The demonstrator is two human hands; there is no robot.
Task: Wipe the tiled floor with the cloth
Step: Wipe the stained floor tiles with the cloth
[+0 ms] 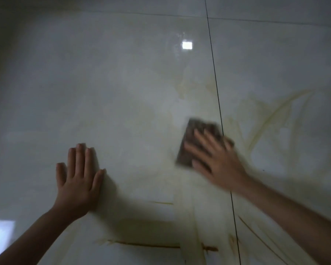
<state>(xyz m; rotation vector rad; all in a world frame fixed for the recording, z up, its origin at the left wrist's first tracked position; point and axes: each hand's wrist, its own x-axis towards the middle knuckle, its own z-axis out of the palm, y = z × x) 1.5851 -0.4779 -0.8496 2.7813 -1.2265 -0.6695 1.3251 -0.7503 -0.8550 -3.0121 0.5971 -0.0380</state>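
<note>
A dark brown folded cloth (191, 138) lies flat on the glossy pale tiled floor (122, 92), just left of a dark grout line (217, 96). My right hand (216, 159) presses on the cloth with its fingers spread and straight; the hand and cloth are blurred. My left hand (78, 178) rests flat on the tile to the left, fingers straight, holding nothing.
Yellowish smear streaks (271, 115) mark the tile right of the grout line, and brown streaks (147, 244) run along the floor near the bottom. A bright light reflection (187, 45) shows on the tile farther away. A second grout line (266, 21) crosses the top.
</note>
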